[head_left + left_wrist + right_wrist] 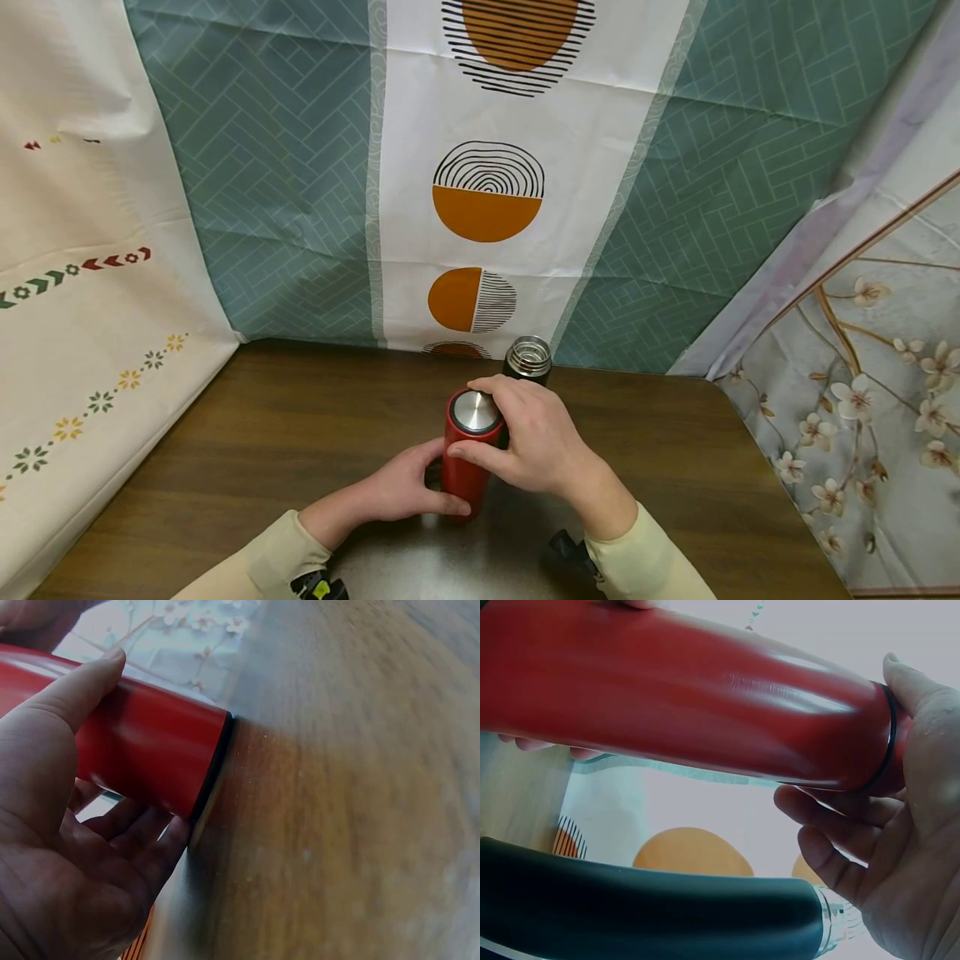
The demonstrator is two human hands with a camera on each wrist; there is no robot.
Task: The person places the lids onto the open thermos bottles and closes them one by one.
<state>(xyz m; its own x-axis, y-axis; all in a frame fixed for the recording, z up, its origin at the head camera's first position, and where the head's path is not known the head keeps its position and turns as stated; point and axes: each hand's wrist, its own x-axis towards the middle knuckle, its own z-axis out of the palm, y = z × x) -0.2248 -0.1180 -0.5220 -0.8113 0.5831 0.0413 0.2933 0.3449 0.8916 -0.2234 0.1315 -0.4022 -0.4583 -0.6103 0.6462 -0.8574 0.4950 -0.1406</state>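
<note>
A red thermos flask (467,467) stands upright on the wooden table, its lid (476,412) topped with a silvery disc. My left hand (401,487) holds the flask low down, with the thumb across the front and the fingers round the far side, as the left wrist view shows. Up at the top, my right hand (536,433) grips the lid between thumb and fingers. A thin dark seam (886,742) separates lid and body in the right wrist view. Just behind stands a black flask (652,907) without a lid, its bare metal neck (529,354) showing; my right hand partly hides it.
The brown wooden table (300,417) reaches back to a hanging patterned cloth (300,208). A cream cloth (90,350) hangs at the left and a flowered one (862,433) at the right. Dark straps (318,585) sit on both wrists.
</note>
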